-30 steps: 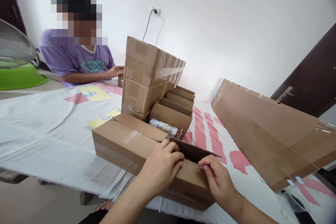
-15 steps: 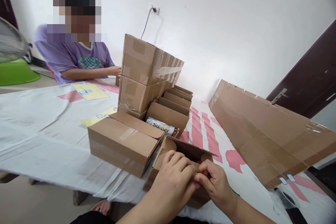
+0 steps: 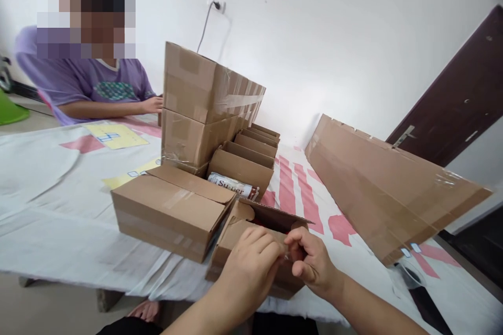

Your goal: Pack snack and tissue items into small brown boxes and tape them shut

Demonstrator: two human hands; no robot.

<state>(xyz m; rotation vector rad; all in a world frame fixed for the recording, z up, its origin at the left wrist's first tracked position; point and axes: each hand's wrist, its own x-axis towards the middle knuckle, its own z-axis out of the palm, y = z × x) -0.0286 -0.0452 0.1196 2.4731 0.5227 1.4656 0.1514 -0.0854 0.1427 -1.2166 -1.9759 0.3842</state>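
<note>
A small cardboard box (image 3: 223, 251) with its lid flap raised stands at the table's near edge, and something red shows inside it. My left hand (image 3: 255, 264) is closed in a pinch over the box's front; what it pinches is hidden, though a clear glint shows by the fingertips. Just to its right, my right hand (image 3: 312, 261) has its thumb and curled fingers apart, with nothing visible between them. To the left lies a closed cardboard box (image 3: 168, 209). Behind, a wrapped packet (image 3: 231, 186) lettered "Su-per" rests in an open box.
Stacked taped boxes (image 3: 188, 115) rise in the middle, with a row of open boxes (image 3: 253, 149) beside them. A long cardboard panel (image 3: 385, 183) stands at the right, near a clear tape roll (image 3: 411, 275). Across the table sits a person in a purple shirt (image 3: 118, 86).
My right hand's fingers have parted and drawn slightly away from my left hand's fingertips. The left hand keeps its pinch. The whole view has shifted, with things appearing farther left.
</note>
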